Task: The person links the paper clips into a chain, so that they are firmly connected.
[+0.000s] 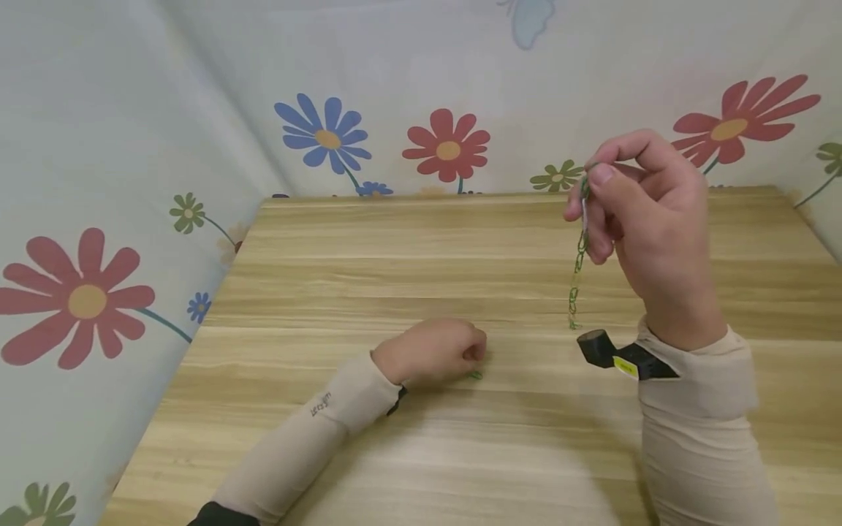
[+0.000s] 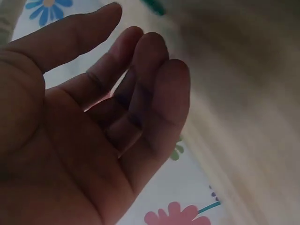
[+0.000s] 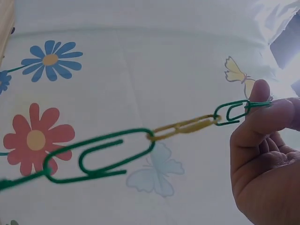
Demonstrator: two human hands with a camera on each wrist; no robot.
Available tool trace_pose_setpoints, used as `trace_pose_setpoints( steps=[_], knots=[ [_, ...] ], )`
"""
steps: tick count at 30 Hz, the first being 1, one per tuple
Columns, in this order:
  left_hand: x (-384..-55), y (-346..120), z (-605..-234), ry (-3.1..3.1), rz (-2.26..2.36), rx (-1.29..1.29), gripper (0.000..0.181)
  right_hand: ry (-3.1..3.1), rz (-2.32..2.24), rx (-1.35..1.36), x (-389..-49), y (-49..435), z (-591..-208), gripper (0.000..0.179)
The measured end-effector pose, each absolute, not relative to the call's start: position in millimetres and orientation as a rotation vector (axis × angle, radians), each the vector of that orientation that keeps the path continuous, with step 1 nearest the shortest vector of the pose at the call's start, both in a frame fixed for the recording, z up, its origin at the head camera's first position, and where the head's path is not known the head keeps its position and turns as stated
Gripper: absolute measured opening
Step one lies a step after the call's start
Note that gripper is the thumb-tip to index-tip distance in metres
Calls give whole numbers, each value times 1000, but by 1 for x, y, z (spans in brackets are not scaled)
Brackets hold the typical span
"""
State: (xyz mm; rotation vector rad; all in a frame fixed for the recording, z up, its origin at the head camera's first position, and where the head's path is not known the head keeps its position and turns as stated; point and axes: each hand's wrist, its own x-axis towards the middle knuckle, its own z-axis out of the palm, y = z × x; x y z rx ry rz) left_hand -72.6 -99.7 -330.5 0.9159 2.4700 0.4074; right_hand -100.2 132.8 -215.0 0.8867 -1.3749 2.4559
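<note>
My right hand [image 1: 664,219] is raised above the table, pinching the top end of a chain of paper clips [image 1: 580,252] between thumb and forefinger. The chain hangs down freely. In the right wrist view its green paper clip [image 3: 101,157] links to a yellow paper clip [image 3: 185,127], and another green clip [image 3: 232,112] lies at the fingertips. My left hand [image 1: 430,351] is low over the table, its fingers loosely bent with nothing between them in the left wrist view. A small green piece [image 1: 475,375], probably a paper clip, lies by its fingertips, partly hidden.
The wooden tabletop [image 1: 368,270] reaches back to a pale flower-printed curtain [image 1: 408,66], which also runs along the left side. A black wrist camera [image 1: 598,349] juts from the right cuff, close to the chain's lower end.
</note>
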Motion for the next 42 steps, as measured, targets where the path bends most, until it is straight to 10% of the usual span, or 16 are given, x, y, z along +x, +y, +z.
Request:
trace_pose_setpoints(
  steps=[21, 42],
  knots=[
    [-59, -101, -352, 2414, 258, 888, 39, -1536, 2404, 905, -100, 133, -219, 6],
    [-65, -101, -351, 2459, 273, 896, 13, -1575, 2344, 973, -101, 137, -220, 7]
  ],
)
